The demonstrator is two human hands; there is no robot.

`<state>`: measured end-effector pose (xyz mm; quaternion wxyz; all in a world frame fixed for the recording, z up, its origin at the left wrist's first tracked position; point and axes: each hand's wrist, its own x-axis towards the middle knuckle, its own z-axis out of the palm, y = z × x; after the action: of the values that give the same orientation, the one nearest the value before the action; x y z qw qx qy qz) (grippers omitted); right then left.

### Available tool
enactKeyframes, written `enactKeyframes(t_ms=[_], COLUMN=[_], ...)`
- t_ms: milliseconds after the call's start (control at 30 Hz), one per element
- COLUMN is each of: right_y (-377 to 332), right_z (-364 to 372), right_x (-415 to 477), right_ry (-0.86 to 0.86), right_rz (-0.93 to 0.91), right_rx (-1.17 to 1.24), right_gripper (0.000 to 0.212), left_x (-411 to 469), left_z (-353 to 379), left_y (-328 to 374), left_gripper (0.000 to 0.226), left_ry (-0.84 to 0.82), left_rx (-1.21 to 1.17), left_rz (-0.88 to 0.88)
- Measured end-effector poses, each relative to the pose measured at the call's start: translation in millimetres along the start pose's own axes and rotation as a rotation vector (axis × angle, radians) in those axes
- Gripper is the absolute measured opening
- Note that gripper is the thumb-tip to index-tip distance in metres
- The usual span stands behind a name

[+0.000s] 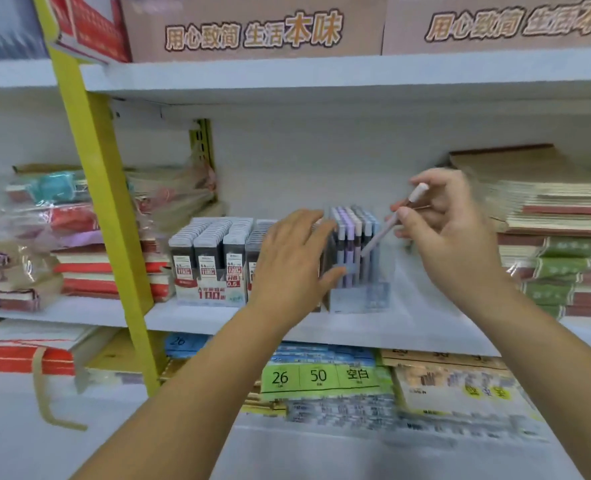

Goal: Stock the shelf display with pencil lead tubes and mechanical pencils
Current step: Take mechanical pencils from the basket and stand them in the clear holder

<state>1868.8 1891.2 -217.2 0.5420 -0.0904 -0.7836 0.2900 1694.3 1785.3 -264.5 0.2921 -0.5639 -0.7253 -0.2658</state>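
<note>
Left hand (pixel 294 258) clasps the pencil box (pixel 360 294); right hand (pixel 450 237) pinches 1 pencil (pixel 379 237), tip just below its fingers. It could snag the packed row and tip the box!

A yellow upright (pixel 103 209) stands left, wrapped notebook stacks (pixel 82 271) beside it, green-spined stacks (pixel 561 268) far right, brown lettered boxes (pixel 252 26) above, a green card (pixel 322 375) reading 26, 50 below
</note>
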Motion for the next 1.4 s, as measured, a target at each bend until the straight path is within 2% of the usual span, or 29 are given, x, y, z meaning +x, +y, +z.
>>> enactKeyframes(t_ms=[100,300,700,867,1100,1267,1400], right_y=[12.9,33.4,42.5,47.2,42.7,37.4,39.8], right_z=[11.6,23.6,29.0,34.9,35.1,38.0,40.7], right_x=[5.2,7.1,22.2,14.8,14.7,18.1,17.6], right_ry=[-0.078,-0.223,-0.252,-0.328,-0.255,-0.190,-0.199], right_rz=[0.037,0.077,0.070,0.142,0.153,0.136,0.180], right_rx=[-0.117,-0.242,-0.310,-0.279,-0.263,-0.279,-0.261], right_gripper=[0.034,0.033,0.037,0.034,0.032,0.023,0.028], left_x=[6.5,6.6,6.0,5.2,5.2,4.9,5.2], left_z=[11.2,25.3,24.8,24.0,22.3,20.4,19.2], left_y=[-4.7,-11.9,-14.6,-15.1,-14.7,-14.2,-13.7], left_gripper=[0.070,0.063,0.057,0.057,0.058,0.056,0.056], left_ry=[-0.072,-0.049,-0.027,-0.024,-0.029,-0.042,-0.056], left_rx=[0.025,0.094,0.036,0.027,0.027,0.038,0.052], left_rz=[-0.003,0.007,0.018,0.020,0.025,0.022,0.016])
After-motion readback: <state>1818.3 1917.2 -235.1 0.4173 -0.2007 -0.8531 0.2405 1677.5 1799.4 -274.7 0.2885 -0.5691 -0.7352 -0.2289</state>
